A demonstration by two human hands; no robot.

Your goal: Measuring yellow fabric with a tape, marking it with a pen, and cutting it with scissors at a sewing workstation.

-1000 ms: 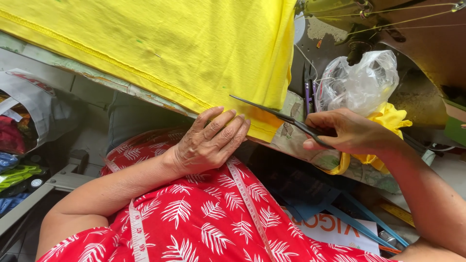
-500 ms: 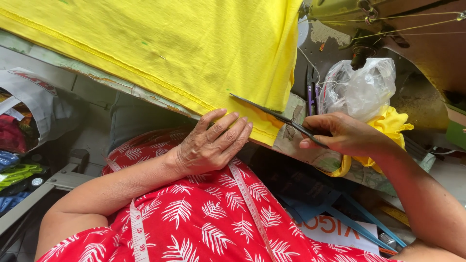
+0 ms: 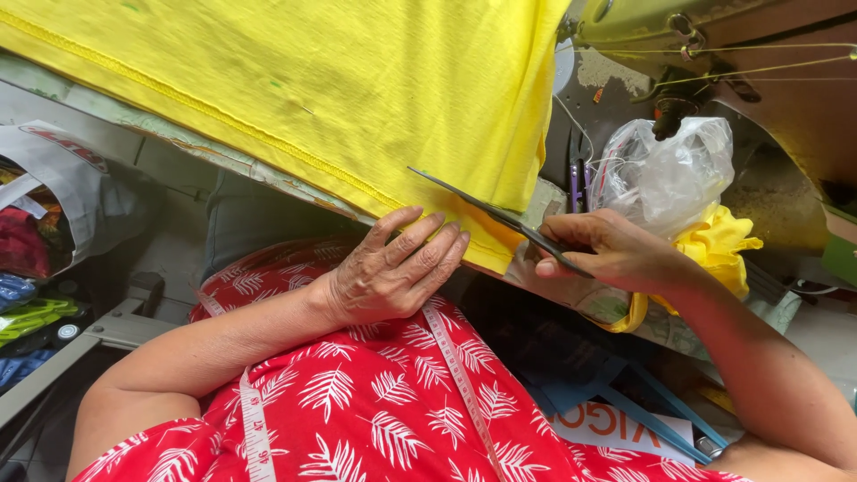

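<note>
A large yellow cloth (image 3: pixel 357 89) lies over the worktable, its stitched hem hanging at the near edge. My left hand (image 3: pixel 393 268) presses fingers against the cloth's lower corner at the table edge. My right hand (image 3: pixel 616 254) grips dark scissors (image 3: pixel 500 219), whose long blades lie on the cloth's corner and point left and up. A yellow handle loop (image 3: pixel 625 312) hangs below this hand.
A clear plastic bag (image 3: pixel 665 174) and bunched yellow cloth scrap (image 3: pixel 719 245) sit behind my right hand, under a sewing machine (image 3: pixel 714 36). A white tape measure (image 3: pixel 455 366) drapes over my red patterned dress. Bags of coloured items (image 3: pixel 36 250) stand at the left.
The scissors and my right hand have shifted slightly left along the cloth's corner. My left hand has stayed on the hem, fingers a little more spread.
</note>
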